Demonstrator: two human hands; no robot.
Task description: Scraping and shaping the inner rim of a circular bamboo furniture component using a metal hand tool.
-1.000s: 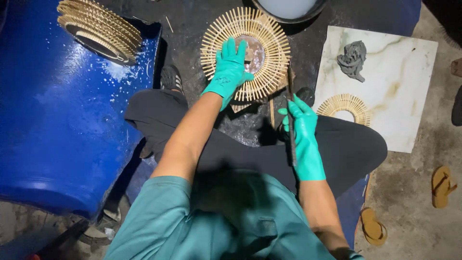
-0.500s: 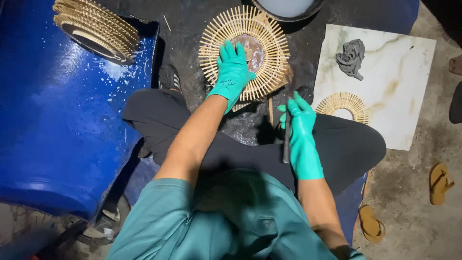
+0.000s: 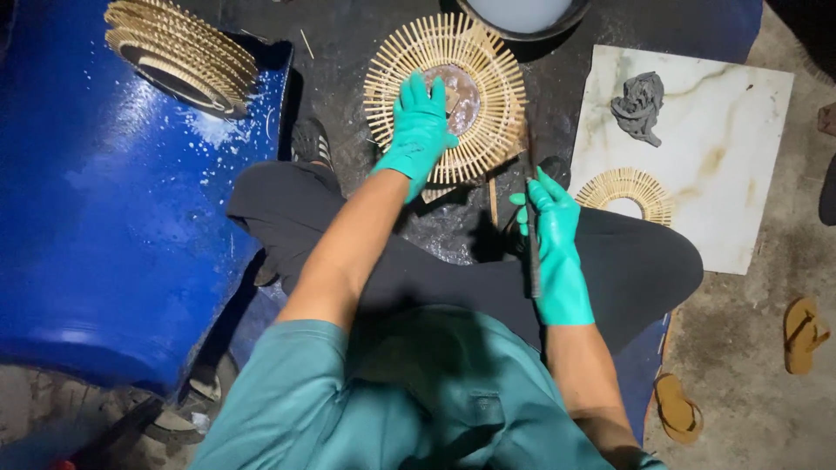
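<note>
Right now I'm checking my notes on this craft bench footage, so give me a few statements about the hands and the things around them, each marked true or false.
1. The left hand lies flat on the round stick frame. True.
2. The right hand is bare. False: it wears a green glove, like the left.
3. The right hand grips a thin dark tool. True.
4. The grey rag lies on the blue drum. False: it lies on the white marble slab.
5. A stack of finished frames sits on the blue drum. True.
</note>
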